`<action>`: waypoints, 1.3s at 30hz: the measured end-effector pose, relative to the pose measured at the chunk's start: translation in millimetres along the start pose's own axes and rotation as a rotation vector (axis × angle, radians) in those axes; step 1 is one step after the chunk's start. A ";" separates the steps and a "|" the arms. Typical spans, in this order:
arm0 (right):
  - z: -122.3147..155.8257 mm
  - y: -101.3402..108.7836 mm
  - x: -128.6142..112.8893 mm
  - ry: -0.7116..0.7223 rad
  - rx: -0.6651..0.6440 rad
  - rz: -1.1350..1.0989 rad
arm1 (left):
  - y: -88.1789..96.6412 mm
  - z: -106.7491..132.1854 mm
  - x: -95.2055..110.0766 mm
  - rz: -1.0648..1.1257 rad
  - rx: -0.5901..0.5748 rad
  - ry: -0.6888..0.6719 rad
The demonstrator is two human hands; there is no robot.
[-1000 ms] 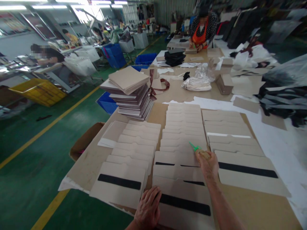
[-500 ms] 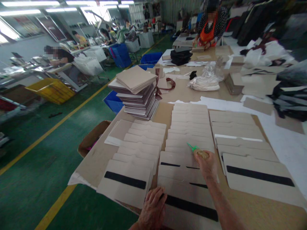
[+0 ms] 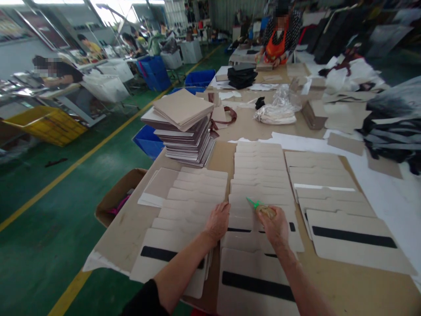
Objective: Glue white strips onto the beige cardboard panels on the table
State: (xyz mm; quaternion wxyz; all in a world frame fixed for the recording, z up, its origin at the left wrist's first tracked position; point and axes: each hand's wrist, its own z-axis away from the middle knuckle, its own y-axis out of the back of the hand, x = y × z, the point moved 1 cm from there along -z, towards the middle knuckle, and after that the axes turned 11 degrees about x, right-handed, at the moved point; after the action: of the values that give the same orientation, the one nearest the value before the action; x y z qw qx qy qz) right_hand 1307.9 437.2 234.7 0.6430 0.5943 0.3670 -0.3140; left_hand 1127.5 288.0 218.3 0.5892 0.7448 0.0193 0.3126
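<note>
My right hand [image 3: 274, 226] is closed around a brownish squeeze bottle [image 3: 265, 212] with a thin green nozzle, held above the middle row of overlapping beige panels [image 3: 258, 199]. The nozzle points away and to the left. At the left edge of that row, my left hand [image 3: 218, 220] has its fingers curled together on a panel's edge; the fingertips are partly hidden. Nearest me lies a beige panel [image 3: 250, 261] with a black strip [image 3: 256, 285]. More overlapping panels form a left row [image 3: 184, 204] and a right row [image 3: 332, 202], each with a black strip on its front panel.
A tall stack of boards [image 3: 184, 109] stands at the table's far left. Beyond are a clear plastic bag [image 3: 279, 107] and black pieces [image 3: 391, 136]. An open cardboard box [image 3: 120, 193] sits beside the left edge. A co-worker in an orange apron [image 3: 276, 46] stands opposite.
My left hand has moved forward from the nearest panel's corner to a panel edge farther up the middle row. My right hand has shifted slightly left with the bottle. The nearest panel's strip shows more fully.
</note>
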 end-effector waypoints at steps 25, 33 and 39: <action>48.3 -37.4 -34.0 -0.472 -0.116 -0.431 | -6.7 -0.3 -8.5 0.042 0.053 -0.059; -17.6 20.2 8.2 -0.500 0.198 -0.543 | -4.8 -54.6 -20.6 0.029 0.103 -0.121; -58.3 54.4 39.8 -0.427 0.310 -0.411 | -11.8 -87.4 -27.9 0.000 0.011 -0.254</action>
State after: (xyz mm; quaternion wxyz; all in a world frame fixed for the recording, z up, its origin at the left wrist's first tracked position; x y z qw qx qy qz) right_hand 1369.1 501.7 228.7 0.5307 0.5195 0.2842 -0.6064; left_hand 1066.4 356.1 205.1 0.5827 0.7817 -0.0540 0.2156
